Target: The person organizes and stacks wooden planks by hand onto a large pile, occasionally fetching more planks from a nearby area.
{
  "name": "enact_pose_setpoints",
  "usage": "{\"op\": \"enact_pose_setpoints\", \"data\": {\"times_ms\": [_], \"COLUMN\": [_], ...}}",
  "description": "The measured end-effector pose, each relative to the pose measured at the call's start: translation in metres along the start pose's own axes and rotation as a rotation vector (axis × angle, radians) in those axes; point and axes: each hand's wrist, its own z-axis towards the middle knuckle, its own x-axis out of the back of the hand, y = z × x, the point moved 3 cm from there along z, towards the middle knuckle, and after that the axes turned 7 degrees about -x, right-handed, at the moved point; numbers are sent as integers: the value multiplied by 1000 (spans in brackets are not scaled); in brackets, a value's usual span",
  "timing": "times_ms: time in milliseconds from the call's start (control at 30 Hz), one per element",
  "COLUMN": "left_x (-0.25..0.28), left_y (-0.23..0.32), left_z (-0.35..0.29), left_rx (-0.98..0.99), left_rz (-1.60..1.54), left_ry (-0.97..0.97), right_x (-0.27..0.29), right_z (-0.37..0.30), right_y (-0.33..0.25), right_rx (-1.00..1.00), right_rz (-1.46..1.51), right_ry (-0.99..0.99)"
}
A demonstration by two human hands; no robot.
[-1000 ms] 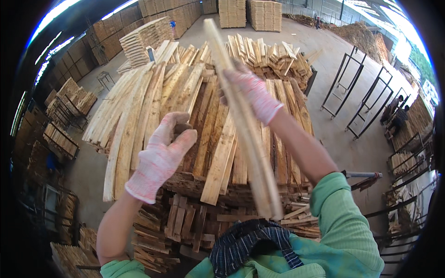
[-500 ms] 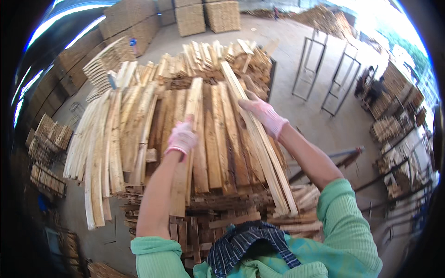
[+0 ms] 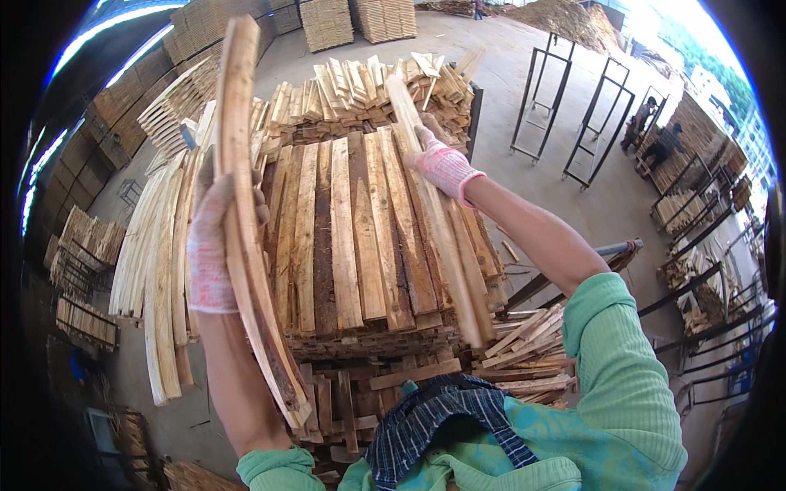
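Note:
My left hand [image 3: 217, 237], in a pink and white work glove, is closed around a long wooden board [image 3: 237, 164] raised above the stack. The board has a bark-brown edge and tilts toward me at its near end. My right hand [image 3: 442, 164], gloved alike, grips a pale board [image 3: 438, 237] along the right side of the stack; its fingers are partly hidden behind the wood. Between the hands a layer of rough boards [image 3: 345, 245] lies side by side on the stack. Paler boards [image 3: 168, 270] lie in a row at the left, overhanging the edge.
Short offcuts [image 3: 352, 86] are heaped at the far end. Black metal frames [image 3: 544, 98] stand on the floor at right, with two people [image 3: 655, 143] beyond beside stacked timber. A metal bar [image 3: 606, 254] juts out at right. Tall lumber stacks [image 3: 385, 20] stand at the back.
My left hand has lifted a board off the layer and moved left and up with it. My right hand has shifted slightly left with its board.

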Motion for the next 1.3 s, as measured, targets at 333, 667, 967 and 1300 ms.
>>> {"op": "enact_pose_setpoints", "data": {"times_ms": [333,667,967,1300], "left_x": [68,99,127,128], "left_y": [49,70,60,60], "left_z": [-57,-113,-123,-136], "left_rx": [-40,-264,-166,-143], "left_rz": [166,179,166,165], "left_ry": [199,345,141,229], "right_x": [-36,-46,-1,-34], "right_z": [-71,-59,-20,41], "right_y": [-25,3,-54,-9], "right_rx": [300,391,-21,-79], "right_rz": [-733,-697,-92,-377], "right_ry": [-267,-177,-58,-237]}}
